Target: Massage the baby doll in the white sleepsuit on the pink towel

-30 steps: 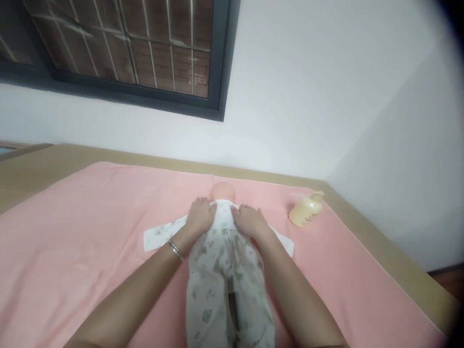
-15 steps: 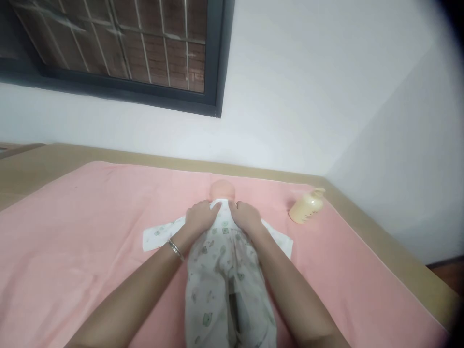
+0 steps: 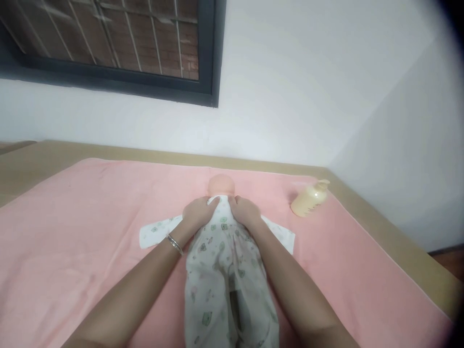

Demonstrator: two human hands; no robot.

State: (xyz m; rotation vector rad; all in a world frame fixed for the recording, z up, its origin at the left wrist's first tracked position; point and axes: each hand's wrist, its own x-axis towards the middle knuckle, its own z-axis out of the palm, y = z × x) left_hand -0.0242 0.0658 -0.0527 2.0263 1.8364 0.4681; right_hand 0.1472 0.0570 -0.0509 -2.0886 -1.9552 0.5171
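Observation:
A baby doll lies on the pink cloth, its bald head pointing toward the wall. It wears a white printed baby outfit, with sleeves spread out to both sides. My left hand, a silver bangle on its wrist, is closed around the doll's left-of-view shoulder, thumb on the collar. My right hand grips the opposite shoulder in the same way. Both thumbs rest near the neck; the other fingers are mostly hidden at the doll's sides. The legs of the outfit reach toward me between my forearms.
A pale yellow pump bottle leans on the right part of the pink cloth. The cloth covers a wooden surface that meets a white wall. A dark-framed window with bars is at upper left.
The view has shifted a little, so the window sits higher and further left. Both hands keep their hold on the doll's shoulders, with hardly any movement.

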